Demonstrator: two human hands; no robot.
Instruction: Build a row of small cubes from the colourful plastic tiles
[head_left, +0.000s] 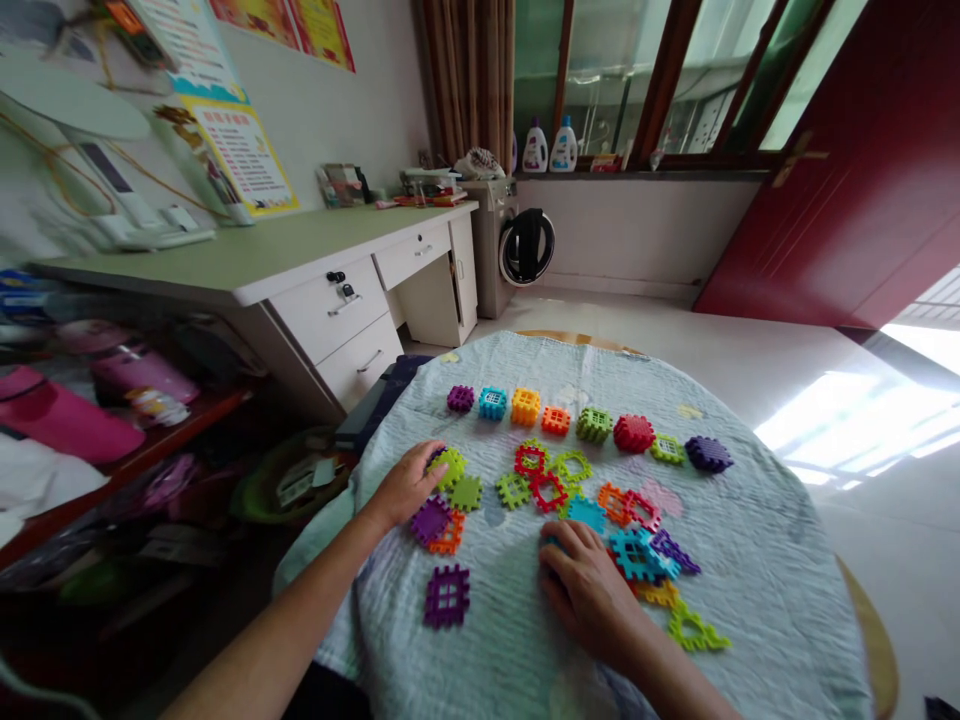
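Flat plastic interlocking tiles in several colours lie scattered on a round table covered with a pale quilted cloth. My left hand rests on the cloth, fingers curled onto a light green tile, with a purple tile and an orange one just below it. My right hand lies palm down, fingers bent over a blue tile at the pile's near edge. A cyan tile sits right beside it. A row of assembled cubes stands at the far side. A lone purple tile lies between my forearms.
A long desk with drawers runs along the left wall. Cluttered low shelves stand at left. A washing machine sits at the back under a window, with a red door at right and white floor tiles beyond the table.
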